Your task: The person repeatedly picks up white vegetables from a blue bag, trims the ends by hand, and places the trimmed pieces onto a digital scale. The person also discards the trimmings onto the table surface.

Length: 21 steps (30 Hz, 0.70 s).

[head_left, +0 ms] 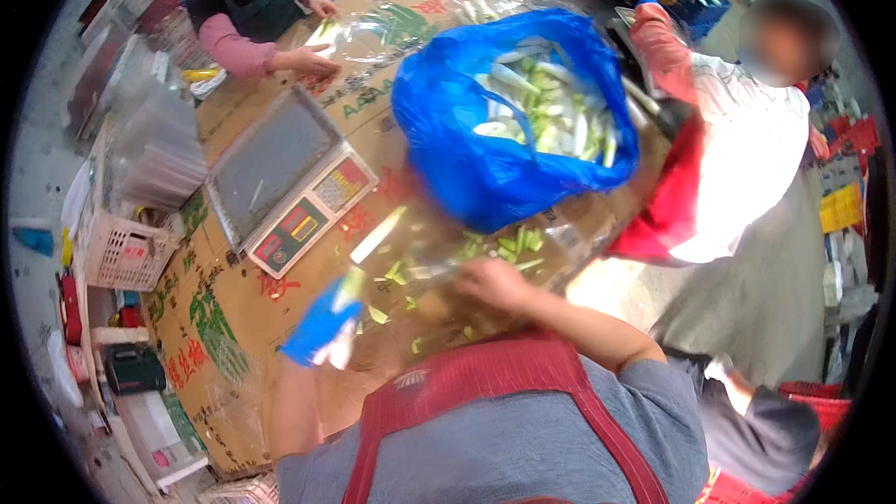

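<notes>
My left hand [322, 325], in a blue glove, is closed round a short white-and-green vegetable stalk [351, 286] above the cardboard-covered table. My right hand [493, 286] is bare and blurred, its fingers curled in low over the trimmings; what it holds, if anything, cannot be made out. Green offcuts [521, 241] lie just beyond it, and smaller scraps [377, 315] are strewn between my hands. A long white stalk [378, 234] rests on the cardboard past my left hand. Farther off stands a big blue plastic bag [439, 163], open at the top and full of such stalks [551, 117].
A scale [289, 177] sits left of the bag on the cardboard [210, 355]. A white plastic basket [131, 252] is at the left edge. Across the table a person in pink sleeves [238, 42] handles clear bags; another person in white [747, 149] stands at the right.
</notes>
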Tool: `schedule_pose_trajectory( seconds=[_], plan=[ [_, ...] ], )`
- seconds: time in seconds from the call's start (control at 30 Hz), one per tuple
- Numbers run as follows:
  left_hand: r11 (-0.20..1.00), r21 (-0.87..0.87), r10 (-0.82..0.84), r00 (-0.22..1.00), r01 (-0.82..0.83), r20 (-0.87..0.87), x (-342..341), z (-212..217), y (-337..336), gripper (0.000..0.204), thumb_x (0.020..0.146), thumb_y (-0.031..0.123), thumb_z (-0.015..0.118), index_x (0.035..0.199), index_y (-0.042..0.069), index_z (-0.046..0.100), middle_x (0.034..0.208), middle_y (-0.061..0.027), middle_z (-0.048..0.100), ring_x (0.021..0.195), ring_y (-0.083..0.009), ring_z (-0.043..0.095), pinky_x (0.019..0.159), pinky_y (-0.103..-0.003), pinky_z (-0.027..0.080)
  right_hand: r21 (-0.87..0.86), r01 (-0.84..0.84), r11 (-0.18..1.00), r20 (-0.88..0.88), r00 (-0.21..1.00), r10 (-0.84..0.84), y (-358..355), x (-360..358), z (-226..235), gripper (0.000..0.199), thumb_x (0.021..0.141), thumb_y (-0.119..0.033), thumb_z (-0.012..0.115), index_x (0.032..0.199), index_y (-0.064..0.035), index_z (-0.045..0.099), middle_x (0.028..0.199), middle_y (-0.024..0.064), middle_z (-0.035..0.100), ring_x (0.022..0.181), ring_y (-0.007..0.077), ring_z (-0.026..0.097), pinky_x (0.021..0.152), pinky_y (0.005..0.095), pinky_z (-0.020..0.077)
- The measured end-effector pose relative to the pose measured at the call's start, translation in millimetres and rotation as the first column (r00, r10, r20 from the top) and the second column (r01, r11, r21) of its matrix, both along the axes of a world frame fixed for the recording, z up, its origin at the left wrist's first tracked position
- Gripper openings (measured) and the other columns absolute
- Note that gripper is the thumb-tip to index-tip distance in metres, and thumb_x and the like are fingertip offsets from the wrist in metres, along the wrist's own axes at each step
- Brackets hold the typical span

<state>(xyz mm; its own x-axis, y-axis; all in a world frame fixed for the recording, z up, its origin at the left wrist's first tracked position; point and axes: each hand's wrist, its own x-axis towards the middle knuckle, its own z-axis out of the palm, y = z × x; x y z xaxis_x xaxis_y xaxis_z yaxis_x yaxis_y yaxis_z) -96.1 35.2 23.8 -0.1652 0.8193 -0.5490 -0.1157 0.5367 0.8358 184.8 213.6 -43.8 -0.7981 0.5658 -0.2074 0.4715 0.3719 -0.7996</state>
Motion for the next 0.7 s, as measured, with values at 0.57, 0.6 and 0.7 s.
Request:
schedule_pose_trajectory(
  seconds=[0.57, 0.6, 0.7],
  plan=[
    [0.958, -0.024, 0.014, -0.13, 0.287, -0.991, -193, -43, 212, 0.061, 0.087, 0.032, 0.068, 0.144, 0.023, 0.046, 0.106, -0.0145, 0.059, 0.098, -0.0354, 0.058, 0.086, -0.048, 0.044, 0.237, -0.192, 0.952, -0.192, 0.952, 0.239, 27, 16, 49, 0.034, 0.087, -0.015, 0.065, 0.12, -0.022, 0.066, 0.106, 0.0081, 0.069, 0.094, 0.0247, 0.066, 0.08, 0.0387, 0.0537],
    [0.959, -0.008, 0.021, -0.099, 0.284, -0.995, -190, -46, 213, 0.063, 0.087, 0.035, 0.067, 0.145, 0.022, 0.045, 0.112, -0.0149, 0.058, 0.104, -0.0358, 0.056, 0.091, -0.048, 0.042, 0.126, -0.209, 0.97, -0.204, 0.951, 0.231, 42, 25, 68, 0.033, 0.087, -0.014, 0.065, 0.12, -0.0205, 0.066, 0.102, 0.0082, 0.07, 0.088, 0.0236, 0.068, 0.077, 0.0369, 0.0546],
    [0.96, 0.062, 0.085, -0.072, 0.272, -0.994, -182, -47, 199, 0.068, 0.088, 0.039, 0.066, 0.147, 0.017, 0.041, 0.129, -0.0161, 0.052, 0.119, -0.0362, 0.05, 0.104, -0.049, 0.035, 0.049, 0.358, 0.932, -0.407, 0.859, -0.309, 118, 33, 101, 0.022, 0.092, -0.014, 0.06, 0.111, -0.0055, 0.068, 0.085, 0.0085, 0.07, 0.072, 0.0158, 0.067, 0.067, 0.029, 0.0537]
  ],
)
